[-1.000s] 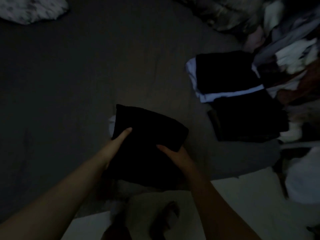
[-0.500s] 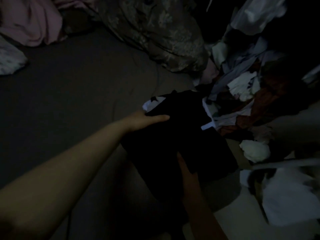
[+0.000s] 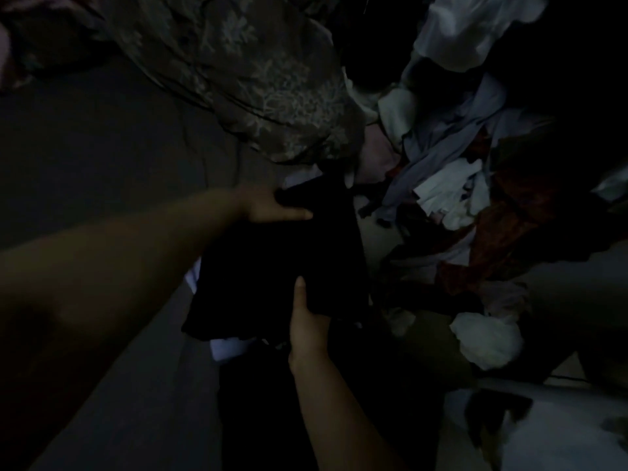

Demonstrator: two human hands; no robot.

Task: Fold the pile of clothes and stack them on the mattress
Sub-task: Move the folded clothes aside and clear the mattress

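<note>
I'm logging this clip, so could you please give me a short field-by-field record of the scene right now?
lighting: very dim
left hand: grips the far edge of the folded black garment, thumb on top
right hand: holds the near edge, thumb on top
garment position: over the folded stack, where a white edge shows beneath
mattress: dark sheet
unfolded pile: mixed white, grey and reddish clothes to the right
patterned blanket: bunched at the far side

The folded black garment (image 3: 278, 273) hides the stack under it and both hands' fingers.
</note>
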